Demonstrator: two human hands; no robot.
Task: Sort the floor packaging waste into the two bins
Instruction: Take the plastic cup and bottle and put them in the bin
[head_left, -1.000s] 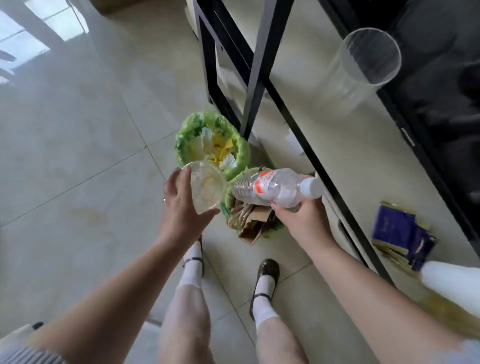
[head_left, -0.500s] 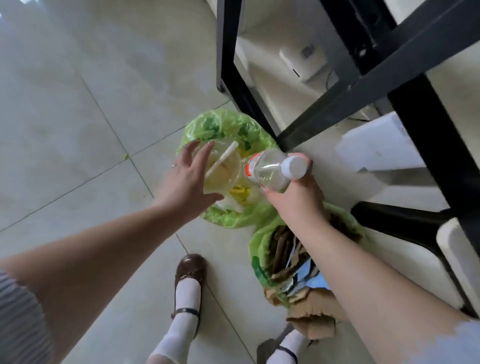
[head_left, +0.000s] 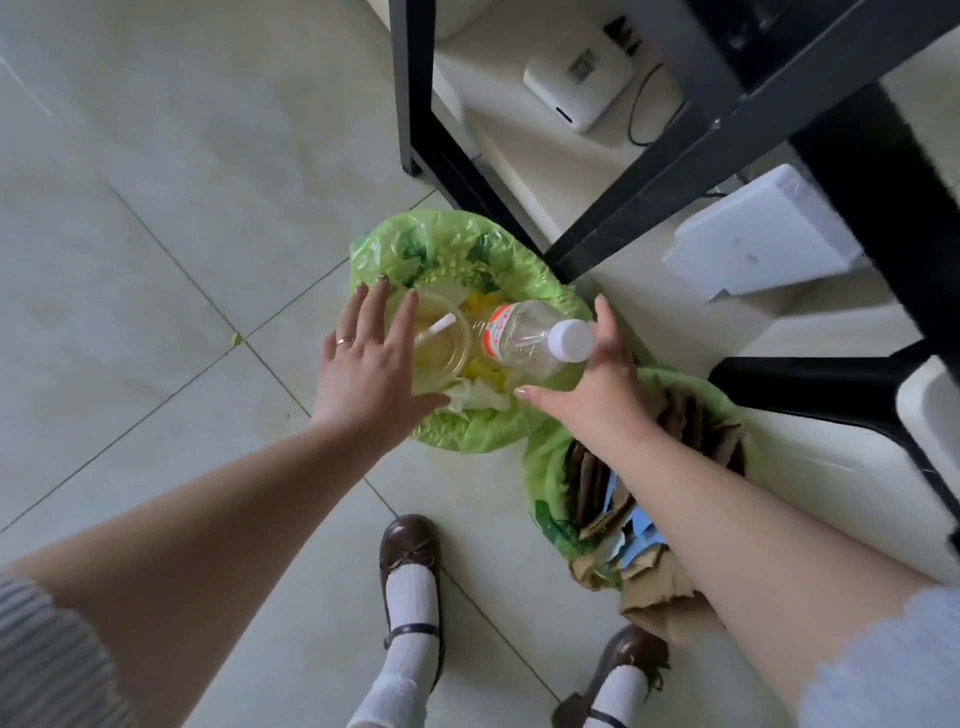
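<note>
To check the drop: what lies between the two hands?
In the head view, a clear cup and a plastic bottle, over the green-lined bin.

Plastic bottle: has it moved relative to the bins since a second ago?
Yes. The plastic bottle has shifted from above the cardboard-filled bin to over the farther green-lined bin.

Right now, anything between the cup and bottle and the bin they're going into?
Nothing visible. The clear cup and plastic bottle sit directly over the open green-lined bin, above the waste already inside. Left hand and right hand flank them with fingers spread.
</note>
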